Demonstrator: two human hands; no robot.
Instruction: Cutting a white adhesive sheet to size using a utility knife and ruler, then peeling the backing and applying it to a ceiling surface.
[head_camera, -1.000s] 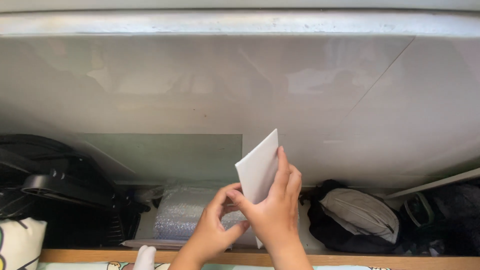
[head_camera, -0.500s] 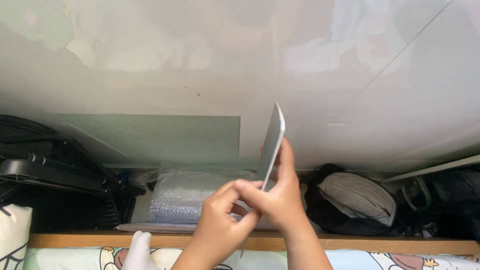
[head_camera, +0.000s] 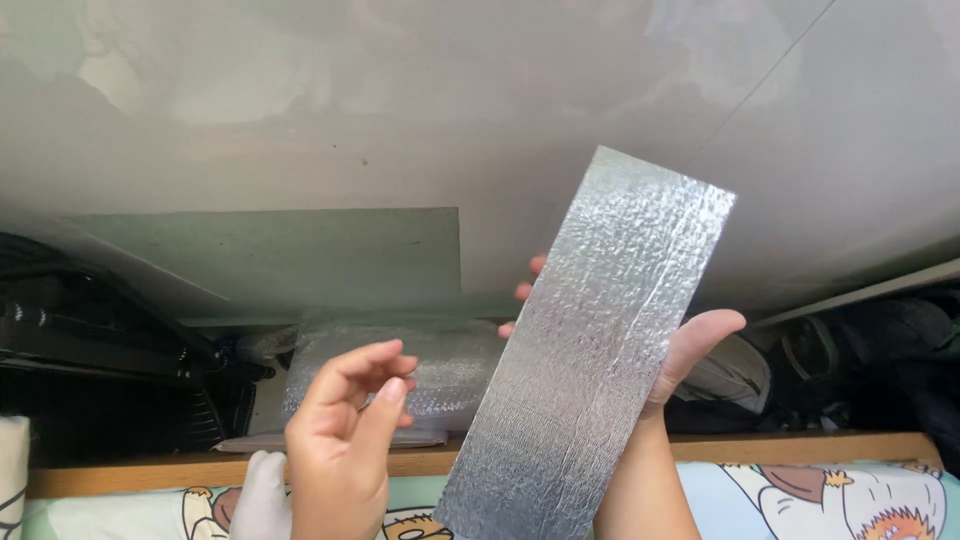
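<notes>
At far left, dark black bags (head_camera: 90, 340) fill a recess under a pale grey wall (head_camera: 300, 120). Beside them a clear bubble-wrap packet (head_camera: 400, 370) lies in the recess behind a wooden ledge (head_camera: 800, 447), with a cartoon-printed sheet (head_camera: 820, 500) along the bottom edge. The person's left hand (head_camera: 345, 440) hovers released, fingers loosely curled, holding nothing and just short of the strip. In the centre a long silver foil-like strip (head_camera: 600, 340) stands tilted, upper end leaning right. The right hand (head_camera: 690, 350) grasps it from behind, fingertips showing past its left edge and thumb past its right (likely to keep the flat face toward the camera). Further right lies a dark bag with a grey panel (head_camera: 730, 375).
</notes>
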